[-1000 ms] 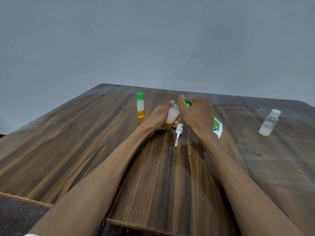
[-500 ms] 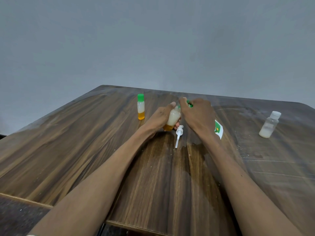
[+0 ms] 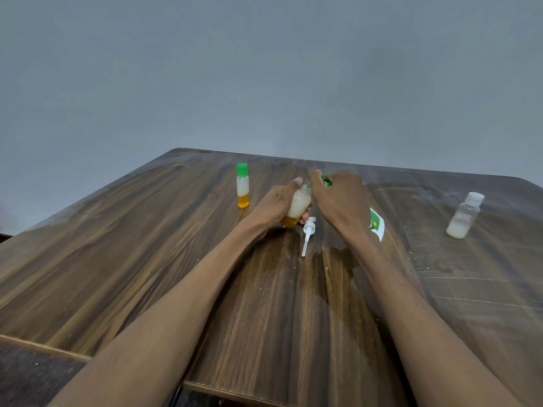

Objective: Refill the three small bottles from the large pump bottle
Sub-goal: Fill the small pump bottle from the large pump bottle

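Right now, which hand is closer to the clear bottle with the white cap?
The right hand. It is at the table's middle, working the green cap, with bare wood between it and the clear bottle far to its right. The left hand is farther left still, holding a small bottle.

Both your bare forearms reach from 6 o'clock toward table centre, converging near 12. Your left hand [image 3: 276,205] is curled, thumb up, wrapped around a small clear plastic bottle with white-over-orange liquid [image 3: 296,208], tilted. Your right hand [image 3: 342,198] sits just at 3 o'clock of it, knuckles up, fingertips pinched on a small green plastic cap [image 3: 325,181] at the bottle's neck.
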